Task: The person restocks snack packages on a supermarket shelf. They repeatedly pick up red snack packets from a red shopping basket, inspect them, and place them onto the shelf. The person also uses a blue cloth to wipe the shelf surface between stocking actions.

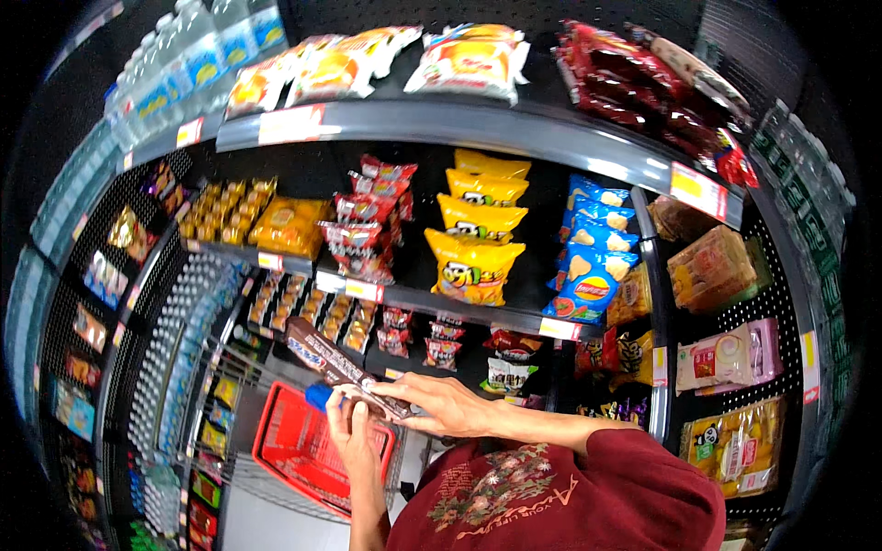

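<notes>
Both my hands hold a long, flat brown snack box (324, 355) with blue and white printing, slanting from upper left to lower right. My left hand (355, 427) grips its lower side near the right end. My right hand (431, 403) lies over the right end, fingers on the top face. A small blue object (319, 396) shows beside my left fingertips; what it is I cannot tell. Under the box, a red plastic basket (275, 427) sits in a wire shopping cart (234, 458). Yellow snack bags (475, 268) stand in a row on the shelf ahead.
The upper shelf edge (413, 124) carries white bread packs (472, 58) and dark red packs (620, 82). Blue Lay's chip bags (592, 282) and red snack bags (358, 241) stand below. Water bottles (200, 48) fill the upper left. Packaged bread (713, 268) lines the right-hand shelves.
</notes>
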Demonstrator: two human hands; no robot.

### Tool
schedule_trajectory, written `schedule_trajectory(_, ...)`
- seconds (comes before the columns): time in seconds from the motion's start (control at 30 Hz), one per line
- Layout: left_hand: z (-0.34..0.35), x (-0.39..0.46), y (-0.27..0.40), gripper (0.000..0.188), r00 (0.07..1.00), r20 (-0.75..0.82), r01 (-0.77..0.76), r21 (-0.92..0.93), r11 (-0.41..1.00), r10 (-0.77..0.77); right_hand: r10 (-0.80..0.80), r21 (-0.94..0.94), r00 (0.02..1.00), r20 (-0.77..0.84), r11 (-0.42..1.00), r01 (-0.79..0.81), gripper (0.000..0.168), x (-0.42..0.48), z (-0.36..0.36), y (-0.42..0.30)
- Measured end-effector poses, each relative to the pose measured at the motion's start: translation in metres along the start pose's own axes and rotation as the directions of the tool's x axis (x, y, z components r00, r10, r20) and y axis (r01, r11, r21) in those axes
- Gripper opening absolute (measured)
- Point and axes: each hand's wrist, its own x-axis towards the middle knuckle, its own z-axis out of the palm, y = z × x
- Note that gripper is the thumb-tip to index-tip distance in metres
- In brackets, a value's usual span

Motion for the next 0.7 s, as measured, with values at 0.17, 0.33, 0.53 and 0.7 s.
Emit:
schedule_trajectory(0.17,0.031,0.024,0.035,0.057,0.961,0.138,-0.242,0.0,0.97,0.24,-0.111,-0.02,0.98,-0.163,0.994,0.109,0.076,0.014,-0.044,-0.024)
schedule_trajectory(0.33,0.088,0.041,0.086,0.063,0.904,0.28,-0.33,-0.028,0.944,0.324,-0.344,-0.32,0.913,-0.221,0.91,0.265,0.075,0.021,-0.097,-0.051)
schedule_trajectory(0.53,0.161,0.055,0.138,0.063,0.768,0.494,-0.426,-0.082,0.901,0.408,-0.55,-0.626,0.77,-0.324,0.734,0.261,0.051,0.027,-0.163,-0.089)
schedule_trajectory(0.7,0.22,0.066,0.176,0.056,0.656,0.591,-0.5,-0.126,0.857,0.47,-0.699,-0.803,0.633,-0.332,0.562,0.198,0.043,0.036,-0.211,-0.117)
